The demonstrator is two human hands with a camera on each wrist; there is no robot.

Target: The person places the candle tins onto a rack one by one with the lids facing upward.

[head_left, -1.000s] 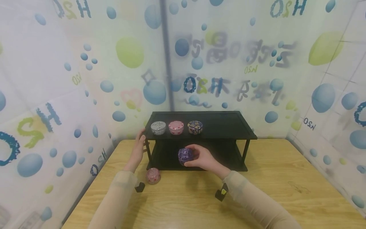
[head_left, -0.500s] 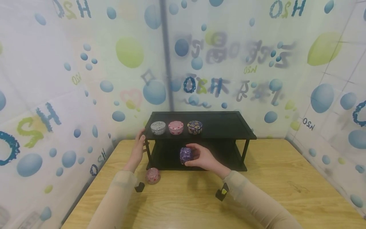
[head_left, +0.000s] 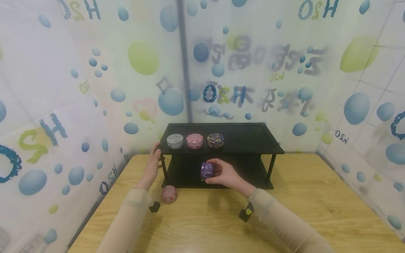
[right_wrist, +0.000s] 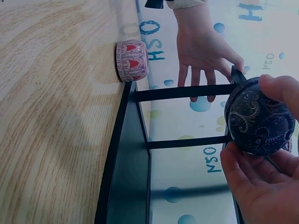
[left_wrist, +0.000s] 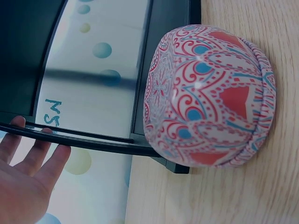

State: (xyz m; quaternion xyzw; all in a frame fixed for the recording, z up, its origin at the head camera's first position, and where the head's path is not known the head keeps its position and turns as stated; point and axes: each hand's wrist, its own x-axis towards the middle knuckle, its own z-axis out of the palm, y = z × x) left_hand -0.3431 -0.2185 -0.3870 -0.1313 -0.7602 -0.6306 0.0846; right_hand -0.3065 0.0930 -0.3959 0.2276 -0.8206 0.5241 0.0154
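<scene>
My right hand point(head_left: 227, 174) grips a dark blue patterned round tin point(head_left: 207, 171) between thumb and fingers, in front of the lower level of a black two-tier shelf point(head_left: 245, 138). The right wrist view shows that tin point(right_wrist: 259, 119) with its paisley face toward the camera. My left hand point(head_left: 152, 164) touches the shelf's left side near the front corner, its fingers fairly straight in both wrist views. A red, white and blue patterned tin point(left_wrist: 210, 98) lies on the table by the shelf's front left foot.
On the shelf's top, a silver-grey tin point(head_left: 175, 141), a pink tin point(head_left: 194, 141) and a dark blue and gold tin point(head_left: 216, 141) stand in a row toward the left. The wooden table point(head_left: 310, 203) meets printed curtains behind and at both sides.
My right hand has shifted slightly to the right and turned the blue tin a little, bringing its side more into view. The left hand and the other tins stay where they were.
</scene>
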